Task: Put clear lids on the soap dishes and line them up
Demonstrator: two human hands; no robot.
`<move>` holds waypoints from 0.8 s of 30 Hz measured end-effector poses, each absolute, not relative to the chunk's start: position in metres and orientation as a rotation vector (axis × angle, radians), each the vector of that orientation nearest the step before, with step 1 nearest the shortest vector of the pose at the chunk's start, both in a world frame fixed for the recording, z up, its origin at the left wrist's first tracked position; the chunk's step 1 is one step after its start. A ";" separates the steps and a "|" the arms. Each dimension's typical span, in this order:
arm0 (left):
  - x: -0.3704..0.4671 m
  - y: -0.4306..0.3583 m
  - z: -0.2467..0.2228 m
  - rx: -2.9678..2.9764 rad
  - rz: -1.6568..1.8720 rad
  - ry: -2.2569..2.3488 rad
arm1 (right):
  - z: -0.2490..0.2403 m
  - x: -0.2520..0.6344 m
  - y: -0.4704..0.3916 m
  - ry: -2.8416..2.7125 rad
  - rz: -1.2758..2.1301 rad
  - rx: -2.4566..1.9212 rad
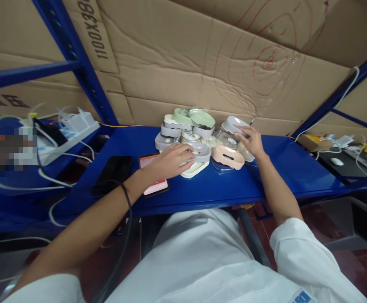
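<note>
Several oval plastic dishes lie piled on the blue table (234, 189). Two green dishes (201, 118) top the back of the pile, over grey ones (170, 131). My left hand (174, 160) rests on a grey dish (201, 151) at the front, above a cream one (196, 169); its fingers are together on the rim. At the back right, my right hand (251, 139) grips the edge of a light grey dish (232, 124), which is tilted. A peach dish (228, 157) with a slot sits at the front right of the pile.
A phone with a lit screen (156, 187) lies under my left forearm, beside a black phone (115, 170). Blue posts (91, 84) and cardboard (171, 54) stand behind. A power strip (79, 130) with cables is at left, a white mouse (337, 161) at right.
</note>
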State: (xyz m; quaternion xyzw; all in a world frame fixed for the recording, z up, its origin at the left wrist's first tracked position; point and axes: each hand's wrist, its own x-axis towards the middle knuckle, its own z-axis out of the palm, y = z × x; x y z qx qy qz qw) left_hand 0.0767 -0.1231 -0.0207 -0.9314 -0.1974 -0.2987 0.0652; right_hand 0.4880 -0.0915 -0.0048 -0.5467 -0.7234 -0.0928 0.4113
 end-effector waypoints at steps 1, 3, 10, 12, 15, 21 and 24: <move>0.077 -0.123 -0.021 -2.816 -0.899 -0.598 | -0.005 0.486 -0.091 -1.833 -0.249 -1.373; 0.077 -0.124 -0.020 -2.827 -0.889 -0.605 | -0.005 0.484 -0.090 -1.853 -0.271 -1.372; 0.076 -0.124 -0.020 -2.835 -0.875 -0.607 | -0.007 0.475 -0.090 -1.864 -0.288 -1.312; 0.076 -0.124 -0.020 -2.827 -0.881 -0.599 | -0.005 0.473 -0.092 -1.867 -0.303 -1.268; 0.077 -0.123 -0.021 -2.812 -0.887 -0.590 | -0.001 0.470 -0.095 -1.829 -0.344 -1.242; 0.075 -0.121 -0.021 -2.790 -0.878 -0.593 | 0.002 0.462 -0.102 -1.838 -0.404 -1.236; 0.072 -0.121 -0.017 -2.777 -0.885 -0.625 | 0.002 0.453 -0.105 -1.887 -0.406 -1.202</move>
